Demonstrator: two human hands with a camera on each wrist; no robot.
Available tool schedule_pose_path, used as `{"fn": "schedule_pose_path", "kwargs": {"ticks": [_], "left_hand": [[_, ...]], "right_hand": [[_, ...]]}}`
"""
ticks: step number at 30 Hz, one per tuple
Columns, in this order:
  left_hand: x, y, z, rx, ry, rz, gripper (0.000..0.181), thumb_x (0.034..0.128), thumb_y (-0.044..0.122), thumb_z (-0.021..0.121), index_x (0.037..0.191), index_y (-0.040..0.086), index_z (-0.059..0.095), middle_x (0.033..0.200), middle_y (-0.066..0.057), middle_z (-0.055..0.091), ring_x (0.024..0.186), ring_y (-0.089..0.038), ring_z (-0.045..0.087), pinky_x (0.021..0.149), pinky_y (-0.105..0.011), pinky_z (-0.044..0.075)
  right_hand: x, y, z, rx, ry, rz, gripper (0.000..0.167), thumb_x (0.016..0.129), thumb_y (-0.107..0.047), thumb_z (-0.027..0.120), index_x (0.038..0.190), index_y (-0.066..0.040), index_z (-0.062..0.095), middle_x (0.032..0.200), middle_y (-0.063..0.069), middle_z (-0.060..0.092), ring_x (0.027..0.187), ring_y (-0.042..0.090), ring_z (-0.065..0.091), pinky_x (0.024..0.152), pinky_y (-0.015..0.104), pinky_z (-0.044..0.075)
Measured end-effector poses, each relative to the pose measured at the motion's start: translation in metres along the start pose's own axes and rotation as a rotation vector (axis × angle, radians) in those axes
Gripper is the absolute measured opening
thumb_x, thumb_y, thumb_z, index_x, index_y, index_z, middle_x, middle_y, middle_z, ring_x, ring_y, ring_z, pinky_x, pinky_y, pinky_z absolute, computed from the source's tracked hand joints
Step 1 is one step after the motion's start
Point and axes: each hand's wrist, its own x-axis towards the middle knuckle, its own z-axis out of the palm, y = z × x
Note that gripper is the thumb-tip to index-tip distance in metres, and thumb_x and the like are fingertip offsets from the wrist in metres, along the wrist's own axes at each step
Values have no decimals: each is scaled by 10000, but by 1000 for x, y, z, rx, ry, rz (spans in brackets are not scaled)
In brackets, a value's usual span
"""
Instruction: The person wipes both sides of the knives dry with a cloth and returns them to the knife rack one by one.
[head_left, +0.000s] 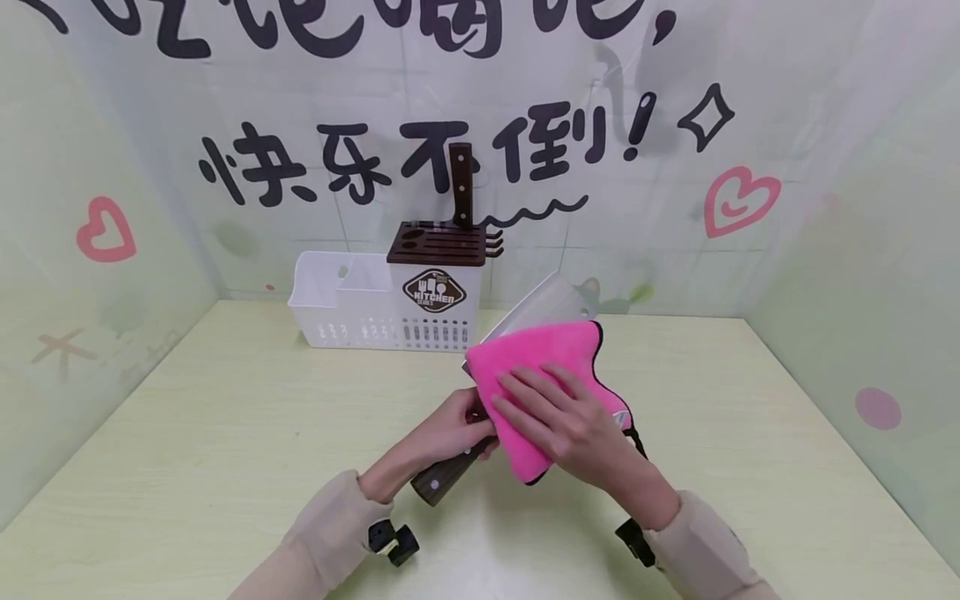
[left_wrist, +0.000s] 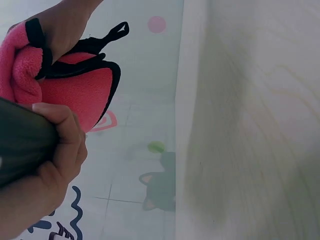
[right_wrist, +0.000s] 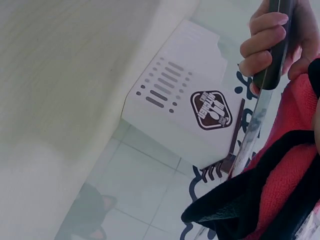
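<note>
My left hand [head_left: 453, 433] grips the dark handle [head_left: 442, 477] of a cleaver, its fingers wrapped round it. The broad metal blade [head_left: 551, 304] points up and away to the right, held above the table. A pink cloth [head_left: 540, 350] with black edging lies over much of the blade. My right hand [head_left: 573, 425] holds this cloth against the blade, fingers laid across its top; the thumb is hidden in the head view. From the left wrist, the cloth [left_wrist: 75, 95] shows folds and a black hanging loop [left_wrist: 119, 31]. The right wrist view shows the left hand [right_wrist: 265, 42] round the handle.
At the back of the table [head_left: 225, 417] stands a white plastic rack [head_left: 345, 321] with a brown slotted top [head_left: 435, 243]. Another knife handle [head_left: 462, 183] rises from it, and dark prongs stick out at its right. Printed walls enclose the back and both sides.
</note>
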Motion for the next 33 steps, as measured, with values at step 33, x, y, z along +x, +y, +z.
{"fn": "schedule_pose_path", "kwargs": {"ticks": [33], "left_hand": [[-1, 0, -2, 117, -57, 79, 226, 784, -64, 514, 1008, -55, 482, 663, -42, 489, 514, -135, 465, 483, -243, 435]], "right_hand": [[2, 6, 9, 48, -163, 111, 588, 652, -73, 773, 1200, -92, 562, 1235, 80, 536, 1162, 240, 471, 912, 387, 412]]}}
